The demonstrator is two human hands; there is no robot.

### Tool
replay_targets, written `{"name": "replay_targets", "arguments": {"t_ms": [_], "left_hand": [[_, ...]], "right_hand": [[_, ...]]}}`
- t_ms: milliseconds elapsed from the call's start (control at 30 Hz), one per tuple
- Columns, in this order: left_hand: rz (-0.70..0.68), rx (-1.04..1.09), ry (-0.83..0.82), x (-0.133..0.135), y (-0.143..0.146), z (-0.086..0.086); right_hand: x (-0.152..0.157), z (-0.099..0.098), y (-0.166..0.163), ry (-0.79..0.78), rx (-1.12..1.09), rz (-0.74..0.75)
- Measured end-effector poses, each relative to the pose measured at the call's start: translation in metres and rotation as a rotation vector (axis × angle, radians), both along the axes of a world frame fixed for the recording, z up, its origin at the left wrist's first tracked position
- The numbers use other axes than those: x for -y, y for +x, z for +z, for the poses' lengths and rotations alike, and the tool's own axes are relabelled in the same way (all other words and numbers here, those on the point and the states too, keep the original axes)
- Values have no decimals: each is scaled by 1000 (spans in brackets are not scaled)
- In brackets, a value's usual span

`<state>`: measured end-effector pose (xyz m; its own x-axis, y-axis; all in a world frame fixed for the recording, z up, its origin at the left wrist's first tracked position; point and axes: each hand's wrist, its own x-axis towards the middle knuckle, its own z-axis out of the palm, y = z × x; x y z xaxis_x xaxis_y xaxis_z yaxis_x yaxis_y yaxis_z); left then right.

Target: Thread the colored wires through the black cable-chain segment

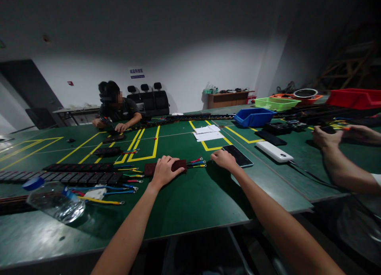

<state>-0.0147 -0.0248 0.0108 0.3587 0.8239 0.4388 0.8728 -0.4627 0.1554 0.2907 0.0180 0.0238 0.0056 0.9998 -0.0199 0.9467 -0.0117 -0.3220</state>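
Note:
My left hand (163, 172) lies over a dark red-brown, bar-shaped block (150, 169), fingers on its far side and thumb toward its right end. Short coloured wires with ring terminals (197, 163) stick out from that end. Just right of these terminals, my right hand (222, 159) is closed, its fingers curled together; whatever they may hold is hidden. A dark-screened phone (239, 156) lies beside and partly behind my right hand.
Several black wired blocks (92, 178) and a tilted water bottle (58, 201) are at left. Papers (208, 133), a white power bank (274, 152) and a blue bin (254, 117) lie beyond. A co-worker's hands (330, 136) work at right; another person (117, 108) sits opposite.

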Motion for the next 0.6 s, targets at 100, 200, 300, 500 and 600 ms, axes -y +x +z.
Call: {"name": "replay_targets", "arguments": {"t_ms": [100,200,300,500,600], "left_hand": [[1,1,1,0,0,0],[6,4,-6,0,1,1],[5,3,-3,1,1,1],[5,1,11,0,1,0],[4,-2,9,0,0,0]], "right_hand": [[0,0,1,15,1,-10],[-1,-2,1,57,42,-52],[-2,-3,3,37,29,-34],[-2,-2,4,33,18,-36],[-1,0,3,30,16,-52]]}}
